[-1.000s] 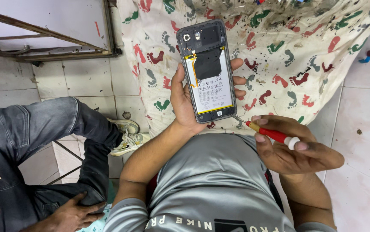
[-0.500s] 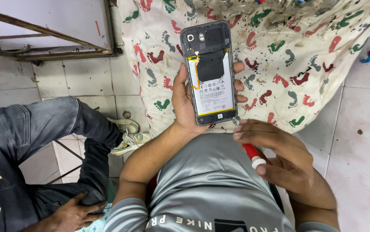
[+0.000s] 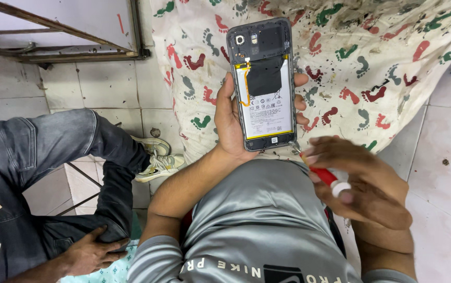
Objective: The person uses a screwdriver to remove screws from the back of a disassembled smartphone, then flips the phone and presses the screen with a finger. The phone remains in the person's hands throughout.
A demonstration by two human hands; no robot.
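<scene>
My left hand [image 3: 230, 126] grips the opened dark smartphone with its white battery exposed [image 3: 265, 84] above my lap, while my right hand [image 3: 364, 181] pinches a red-handled screwdriver [image 3: 326, 175] at its near corner, where a slip could gouge the battery.

Single head camera, looking steeply down, close above lap.

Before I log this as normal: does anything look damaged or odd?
Yes: the phone in the left hand has no back cover, battery exposed. The right hand holds a red screwdriver at its lower corner.
</scene>
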